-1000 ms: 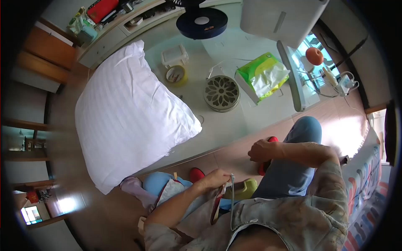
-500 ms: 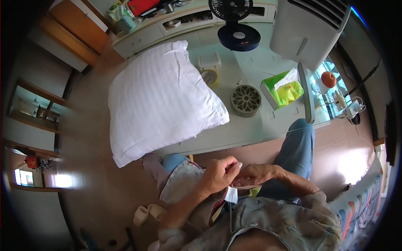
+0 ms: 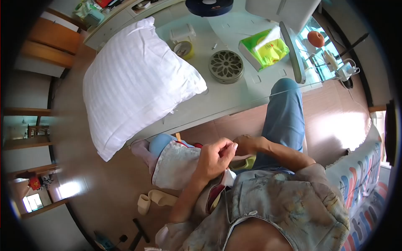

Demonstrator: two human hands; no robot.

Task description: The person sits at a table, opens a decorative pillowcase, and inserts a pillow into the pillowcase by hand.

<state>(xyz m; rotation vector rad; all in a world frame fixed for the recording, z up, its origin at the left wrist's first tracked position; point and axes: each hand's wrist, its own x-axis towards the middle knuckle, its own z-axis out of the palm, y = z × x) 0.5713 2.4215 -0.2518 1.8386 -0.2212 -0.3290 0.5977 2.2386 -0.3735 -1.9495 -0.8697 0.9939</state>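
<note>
Over my lap, my left hand (image 3: 215,158) is closed, its thumb and forefinger pressed together; anything between them is too small to make out. Just beside and partly behind it, my right hand (image 3: 248,144) bends down at the wrist with curled fingers, largely hidden, and I cannot make out what they hold. Under my left hand lies a whitish cloth (image 3: 176,165) with some red at its edge. A yellow-green piece (image 3: 245,163) shows below my right hand. A small white flap (image 3: 228,178) and a dark red edge (image 3: 215,194) lie near my left wrist.
A white striped pillow (image 3: 140,83) lies on the glass table (image 3: 197,113), overhanging its edge. Also there are a round patterned tin (image 3: 226,67), a tissue pack (image 3: 266,48), a tape roll (image 3: 183,49) and a fan base (image 3: 208,6). Slippers (image 3: 162,198) lie on the floor.
My view has tilted and shifted, so the table things sit higher and further left. My left hand has risen slightly from the cloth; my right hand is now more hidden behind it.
</note>
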